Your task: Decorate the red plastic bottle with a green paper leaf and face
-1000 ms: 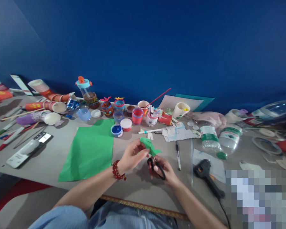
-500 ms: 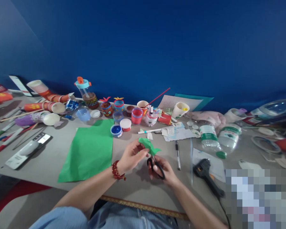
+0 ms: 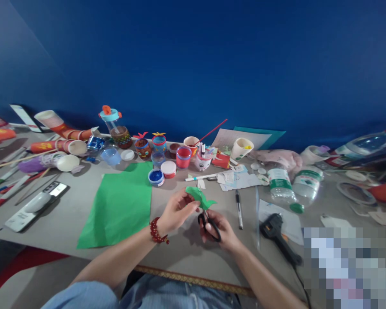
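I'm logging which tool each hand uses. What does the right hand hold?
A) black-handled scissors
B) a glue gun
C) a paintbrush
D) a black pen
A: the right hand has its fingers through the black loops of the scissors, which meet the green paper piece pinched by the left hand.

- I see a small green paper cut-out (image 3: 199,195), curved with pointed tips, held up above the bench, pinched at its left end.
- I see black-handled scissors (image 3: 209,224) just below it, blades pointing up into the paper's lower edge.
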{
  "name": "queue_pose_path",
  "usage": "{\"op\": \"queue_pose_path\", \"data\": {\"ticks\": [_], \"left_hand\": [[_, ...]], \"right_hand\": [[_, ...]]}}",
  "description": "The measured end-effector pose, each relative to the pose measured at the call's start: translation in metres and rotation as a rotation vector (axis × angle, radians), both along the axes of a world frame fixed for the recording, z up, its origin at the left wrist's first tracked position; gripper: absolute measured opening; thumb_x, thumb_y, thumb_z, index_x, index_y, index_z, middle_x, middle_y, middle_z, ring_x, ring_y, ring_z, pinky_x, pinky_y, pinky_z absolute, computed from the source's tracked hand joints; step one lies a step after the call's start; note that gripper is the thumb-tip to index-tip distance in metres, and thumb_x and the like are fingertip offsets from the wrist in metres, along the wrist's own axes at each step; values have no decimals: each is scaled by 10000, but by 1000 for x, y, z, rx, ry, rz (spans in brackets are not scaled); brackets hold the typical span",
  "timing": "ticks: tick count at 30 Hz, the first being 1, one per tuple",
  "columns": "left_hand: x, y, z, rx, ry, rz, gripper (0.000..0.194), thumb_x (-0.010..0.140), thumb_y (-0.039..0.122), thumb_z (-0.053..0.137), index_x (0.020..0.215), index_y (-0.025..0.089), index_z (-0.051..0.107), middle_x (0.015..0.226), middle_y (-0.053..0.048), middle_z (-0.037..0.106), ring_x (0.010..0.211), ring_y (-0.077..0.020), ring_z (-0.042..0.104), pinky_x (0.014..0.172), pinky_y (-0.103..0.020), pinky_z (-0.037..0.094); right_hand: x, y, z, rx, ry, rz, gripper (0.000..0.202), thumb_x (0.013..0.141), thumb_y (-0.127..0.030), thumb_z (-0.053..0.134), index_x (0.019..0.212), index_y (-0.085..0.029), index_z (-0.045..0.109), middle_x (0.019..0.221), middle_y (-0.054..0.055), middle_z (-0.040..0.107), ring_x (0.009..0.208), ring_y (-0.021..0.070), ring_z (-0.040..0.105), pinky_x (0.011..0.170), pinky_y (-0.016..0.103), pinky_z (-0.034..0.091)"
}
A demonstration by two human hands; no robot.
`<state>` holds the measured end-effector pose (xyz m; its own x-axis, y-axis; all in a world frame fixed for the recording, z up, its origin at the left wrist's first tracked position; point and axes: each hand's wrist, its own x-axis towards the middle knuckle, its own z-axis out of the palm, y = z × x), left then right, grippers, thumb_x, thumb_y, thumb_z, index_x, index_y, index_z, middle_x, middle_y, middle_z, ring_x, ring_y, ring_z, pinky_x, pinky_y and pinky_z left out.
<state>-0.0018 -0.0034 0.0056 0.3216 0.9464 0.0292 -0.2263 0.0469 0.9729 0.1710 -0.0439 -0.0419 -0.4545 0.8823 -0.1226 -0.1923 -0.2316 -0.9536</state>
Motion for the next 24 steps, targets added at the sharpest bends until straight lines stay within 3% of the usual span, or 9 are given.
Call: {"op": "queue_pose_path", "data": {"ticks": [8, 24], "left_hand": [[1, -1, 5, -13, -38, -1, 279, 758, 401, 722, 810, 153, 606, 692, 1, 604, 628, -126, 611, 611, -236, 504], [-1, 1, 2, 18, -35, -9, 261, 776, 387, 709, 759, 158, 585, 692, -1, 594, 634, -131, 592, 625, -254, 478]], "right_hand": [[0, 2, 0, 24, -13, -1, 493, 737, -636, 689, 758, -176, 514, 589, -21, 550, 449, 89, 506, 433, 199, 361], [1, 4, 0, 37, -19, 22, 505, 736, -643, 685, 724, -181, 481, 557, -29, 538, 423, 79, 497, 425, 188, 334]]}}
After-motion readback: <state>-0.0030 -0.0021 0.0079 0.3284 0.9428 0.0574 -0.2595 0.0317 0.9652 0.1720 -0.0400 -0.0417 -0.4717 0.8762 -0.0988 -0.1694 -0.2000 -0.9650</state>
